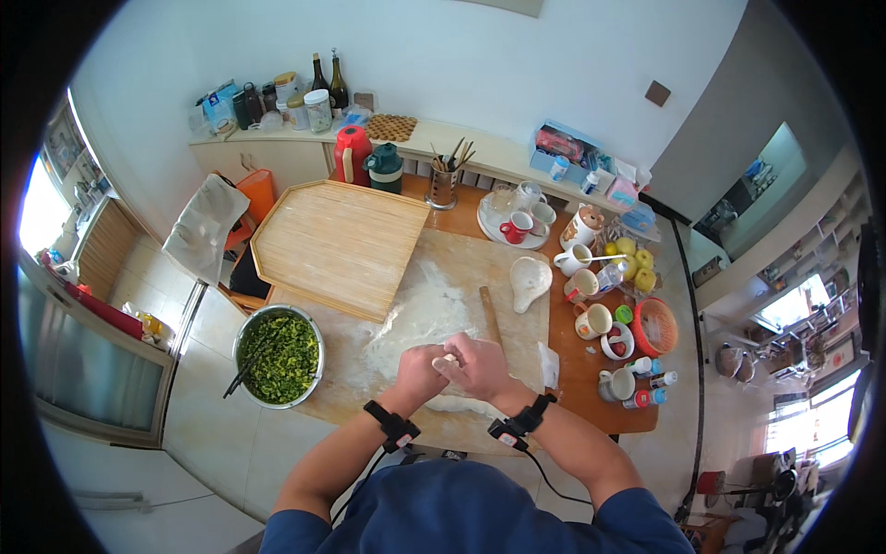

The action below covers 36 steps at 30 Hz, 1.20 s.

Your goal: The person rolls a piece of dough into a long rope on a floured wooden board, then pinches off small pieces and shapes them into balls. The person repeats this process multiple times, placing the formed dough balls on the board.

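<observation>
My left hand [421, 376] and my right hand [479, 365] meet over the wooden board [339, 388], their fingers curled together. Between them shows a small bit of pale dough [451, 358]; most of it is hidden by my fingers. Below my wrists a long roll of dough [460, 404] lies along the near side of the board. White flour [432, 305] is spread just beyond my hands. A wooden rolling pin [489, 311] rests past my right hand, partly covered by it. Farther right lies a flour-dusted, gourd-shaped scoop [530, 280].
On the left stands a metal bowl [320, 363] of chopped greens with dark chopsticks [242, 374]. A slatted wooden tray [339, 242] overlaps the board's far left. Mugs [593, 320], a red basket [655, 327] and bottles line the table's right. Behind are two thermoses [354, 156] and a utensil holder [441, 187].
</observation>
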Available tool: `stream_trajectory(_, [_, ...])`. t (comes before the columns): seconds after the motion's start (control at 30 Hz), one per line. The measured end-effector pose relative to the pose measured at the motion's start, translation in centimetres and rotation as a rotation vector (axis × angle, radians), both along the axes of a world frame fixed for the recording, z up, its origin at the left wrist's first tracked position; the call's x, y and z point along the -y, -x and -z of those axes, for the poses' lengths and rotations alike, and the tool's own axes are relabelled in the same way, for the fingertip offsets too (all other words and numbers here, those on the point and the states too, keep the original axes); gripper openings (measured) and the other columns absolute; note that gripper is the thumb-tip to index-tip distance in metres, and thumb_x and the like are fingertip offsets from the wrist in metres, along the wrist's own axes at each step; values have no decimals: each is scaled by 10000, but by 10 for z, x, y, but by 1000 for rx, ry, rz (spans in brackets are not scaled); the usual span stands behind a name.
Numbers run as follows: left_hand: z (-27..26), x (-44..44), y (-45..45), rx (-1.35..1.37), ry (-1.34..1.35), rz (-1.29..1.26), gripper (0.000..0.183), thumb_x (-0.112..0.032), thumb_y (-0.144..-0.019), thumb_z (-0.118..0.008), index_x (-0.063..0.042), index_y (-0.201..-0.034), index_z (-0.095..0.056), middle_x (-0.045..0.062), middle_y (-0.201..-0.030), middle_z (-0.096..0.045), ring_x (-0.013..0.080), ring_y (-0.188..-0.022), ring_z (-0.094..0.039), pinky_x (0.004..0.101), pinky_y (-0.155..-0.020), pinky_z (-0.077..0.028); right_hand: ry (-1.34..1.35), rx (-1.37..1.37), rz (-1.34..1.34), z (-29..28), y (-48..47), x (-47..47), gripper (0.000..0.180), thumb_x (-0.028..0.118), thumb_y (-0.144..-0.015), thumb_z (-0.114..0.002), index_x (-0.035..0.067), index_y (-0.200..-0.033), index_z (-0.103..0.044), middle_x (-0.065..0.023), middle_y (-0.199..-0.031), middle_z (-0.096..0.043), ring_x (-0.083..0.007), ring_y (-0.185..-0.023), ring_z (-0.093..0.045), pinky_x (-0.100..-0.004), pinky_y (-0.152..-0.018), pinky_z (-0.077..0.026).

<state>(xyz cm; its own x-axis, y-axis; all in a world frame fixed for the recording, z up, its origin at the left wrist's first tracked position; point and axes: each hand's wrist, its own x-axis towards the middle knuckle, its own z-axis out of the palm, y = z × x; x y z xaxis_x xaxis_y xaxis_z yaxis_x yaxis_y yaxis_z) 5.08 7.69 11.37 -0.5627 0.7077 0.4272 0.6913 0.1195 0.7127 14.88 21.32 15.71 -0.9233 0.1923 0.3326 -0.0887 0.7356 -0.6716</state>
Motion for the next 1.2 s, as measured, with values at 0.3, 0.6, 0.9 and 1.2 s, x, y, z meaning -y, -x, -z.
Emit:
stream_trajectory(0.3, [13, -3, 7, 61, -85, 7, 163, -134, -637, -745, -108, -779, -666, 99, -752, -676, 357, -696, -638, 439, -683, -507, -170, -189, -144, -10, 5, 12, 413, 425, -847, -784, 70, -905, -581, -101, -712, -615, -320, -638, -632, -423, -565, -489])
stream_trajectory(0.6, [28, -5, 19, -46, -85, 48, 209, -213, -614, -763, -122, -684, -588, 82, -671, -612, 333, -640, -596, 423, -615, -444, -325, -218, -18, 4, 23, 20, 468, 495, -853, -779, 73, -899, -581, -93, -698, -608, -306, -571, -620, -398, -498, -483])
stream_trajectory(0.9, [53, -10, 32, 6, 17, -25, 186, -250, -711, -736, -112, -696, -613, 119, -679, -643, 355, -643, -631, 456, -627, -490, -347, -186, 105, 31, 50, 22, 379, 435, -937, -694, 87, -839, -581, -108, -693, -612, -325, -564, -616, -419, -505, -488])
stream_trajectory(1.2, [64, 2, 37, 117, 134, 61, 152, -246, -833, -653, -104, -781, -660, 159, -726, -670, 392, -670, -659, 495, -585, -518, -154, -27, 190, 55, 55, 33, 328, 359, -973, -654, 75, -825, -581, -156, -719, -648, -380, -616, -645, -447, -529, -497])
